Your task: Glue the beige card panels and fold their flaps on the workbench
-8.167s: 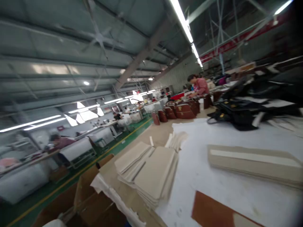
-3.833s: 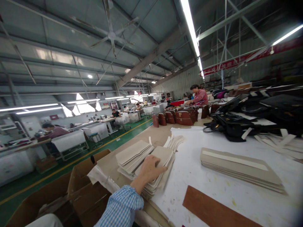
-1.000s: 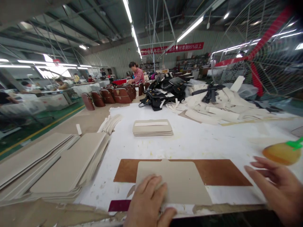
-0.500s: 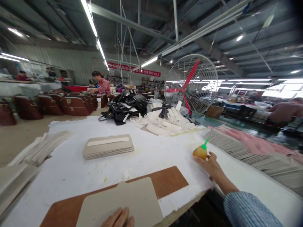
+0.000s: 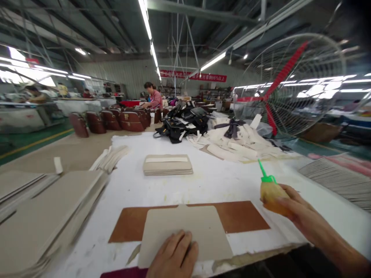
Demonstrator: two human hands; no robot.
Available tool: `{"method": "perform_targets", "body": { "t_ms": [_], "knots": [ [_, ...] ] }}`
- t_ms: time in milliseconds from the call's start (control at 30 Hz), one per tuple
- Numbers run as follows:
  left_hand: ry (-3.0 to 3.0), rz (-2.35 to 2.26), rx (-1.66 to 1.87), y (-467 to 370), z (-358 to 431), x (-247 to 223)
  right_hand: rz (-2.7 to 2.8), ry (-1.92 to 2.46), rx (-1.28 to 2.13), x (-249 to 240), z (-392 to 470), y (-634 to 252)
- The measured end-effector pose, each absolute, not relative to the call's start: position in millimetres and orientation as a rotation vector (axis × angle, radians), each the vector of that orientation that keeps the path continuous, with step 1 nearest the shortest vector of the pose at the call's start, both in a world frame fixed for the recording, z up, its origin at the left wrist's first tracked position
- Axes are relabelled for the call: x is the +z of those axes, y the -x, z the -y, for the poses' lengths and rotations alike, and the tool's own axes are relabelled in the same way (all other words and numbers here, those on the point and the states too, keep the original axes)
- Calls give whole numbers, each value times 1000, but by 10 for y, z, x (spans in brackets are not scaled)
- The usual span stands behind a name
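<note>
My left hand (image 5: 176,253) lies flat on a beige board panel (image 5: 199,227), fingers stretched out. Beneath that panel is a brown leather-like strip (image 5: 243,217), whose two ends show on either side. My right hand (image 5: 295,204) grips a squeeze bottle (image 5: 274,197) with a green nozzle; the bottle holds a yellowish-orange liquid and its tip points up and slightly left. It is held over the right part of the white-covered table (image 5: 220,185). Behind the panel sits a neat stack of beige pieces (image 5: 168,166) with a pale strip on top.
Large beige sheets (image 5: 55,216) are stacked at the left. Black bag parts (image 5: 185,121) and cream scraps (image 5: 240,141) lie heaped at the back. A big fan (image 5: 286,85) stands behind them. Brown bags (image 5: 130,120) line the far left, near a person (image 5: 155,99).
My view has turned to the left. My right hand has lifted the squeeze bottle and brought it closer, its nozzle now leaning left. My left hand still rests on the beige panel.
</note>
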State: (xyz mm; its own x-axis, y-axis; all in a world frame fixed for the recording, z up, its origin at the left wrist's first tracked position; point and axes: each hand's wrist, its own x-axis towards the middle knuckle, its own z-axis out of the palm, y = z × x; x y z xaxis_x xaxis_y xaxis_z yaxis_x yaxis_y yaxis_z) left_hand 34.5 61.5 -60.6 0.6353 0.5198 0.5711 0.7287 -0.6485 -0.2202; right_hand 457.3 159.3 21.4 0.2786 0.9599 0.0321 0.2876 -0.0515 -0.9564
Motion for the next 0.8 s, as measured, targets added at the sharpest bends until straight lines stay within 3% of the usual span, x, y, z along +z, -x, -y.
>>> {"method": "perform_targets", "body": {
  "t_ms": [100, 333, 467, 567, 800],
  "knots": [
    [2558, 1132, -636, -381, -530, -401, 1086, 1430, 1123, 228, -1326, -4255],
    [2652, 1296, -650, -492, -433, -241, 423, 1339, 1325, 146, -1077, -3922],
    [2672, 1317, -650, -506, -440, -240, 549, 1333, 1381, 49, -998, -3869],
    [2688, 1327, -639, -513, -442, -204, 933, 1426, 1287, 19, -972, -3905],
    [2710, 1348, -631, -518, -412, -186, 1562, 1809, 554, 181, -1048, -3960]
  ]
}}
